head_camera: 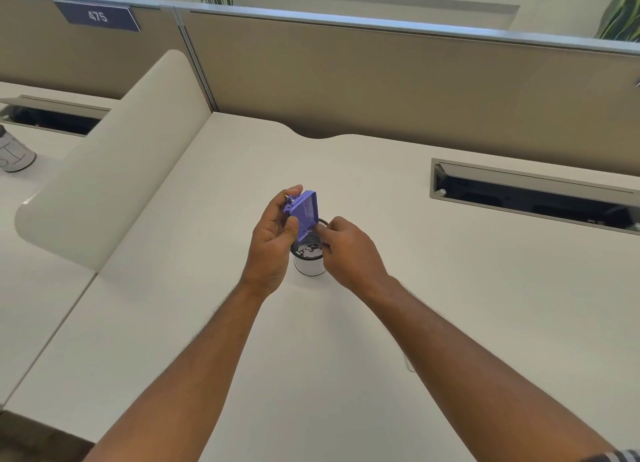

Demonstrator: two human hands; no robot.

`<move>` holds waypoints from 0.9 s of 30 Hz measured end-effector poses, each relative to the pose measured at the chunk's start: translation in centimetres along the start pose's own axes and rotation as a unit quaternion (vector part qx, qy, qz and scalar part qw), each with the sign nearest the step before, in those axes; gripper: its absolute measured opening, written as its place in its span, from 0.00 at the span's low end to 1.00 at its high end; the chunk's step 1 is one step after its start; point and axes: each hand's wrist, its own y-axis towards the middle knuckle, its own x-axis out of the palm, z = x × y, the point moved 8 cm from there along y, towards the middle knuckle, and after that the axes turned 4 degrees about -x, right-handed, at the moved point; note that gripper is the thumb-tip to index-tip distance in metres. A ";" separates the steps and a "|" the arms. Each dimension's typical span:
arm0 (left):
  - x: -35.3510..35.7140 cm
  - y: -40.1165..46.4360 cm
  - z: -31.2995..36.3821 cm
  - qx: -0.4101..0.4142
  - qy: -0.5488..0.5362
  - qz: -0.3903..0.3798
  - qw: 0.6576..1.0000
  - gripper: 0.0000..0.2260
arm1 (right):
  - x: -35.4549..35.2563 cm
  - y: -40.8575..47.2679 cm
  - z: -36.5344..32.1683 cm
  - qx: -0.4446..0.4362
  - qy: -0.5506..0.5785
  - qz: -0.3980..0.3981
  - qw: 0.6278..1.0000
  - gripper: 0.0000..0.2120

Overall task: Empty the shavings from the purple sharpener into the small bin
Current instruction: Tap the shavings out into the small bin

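The purple sharpener (pixel 304 212) is held tilted over the small bin (pixel 309 260), its flat clear-purple side facing me. My left hand (pixel 273 240) grips it from the left, thumb on its front. My right hand (pixel 349 250) is just right of the bin, fingertips pinched at the sharpener's lower right corner; whether they grip it I cannot tell. The bin is a small round mesh cup on the white desk (pixel 346 340), with pale shavings visible inside. Both hands hide part of its rim.
A tan partition wall (pixel 398 80) runs along the desk's back. A recessed cable tray (pixel 533 198) opens at the right. A curved white divider (pixel 114 170) stands at the left, with a grey cup (pixel 14 153) on the neighbouring desk beyond it.
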 end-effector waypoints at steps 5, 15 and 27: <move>0.1 -0.1 0.1 -0.001 0.007 0.000 1.000 0.20 | -0.5 -0.1 0.4 0.006 0.034 0.022 0.999 0.16; 0.5 0.2 0.1 0.009 0.075 -0.003 0.997 0.21 | -0.8 -1.3 1.7 0.032 0.063 0.049 0.996 0.14; -0.5 -1.3 0.4 -0.063 -0.152 0.125 0.978 0.17 | -0.7 -15.1 13.1 0.347 -0.013 -0.056 0.936 0.19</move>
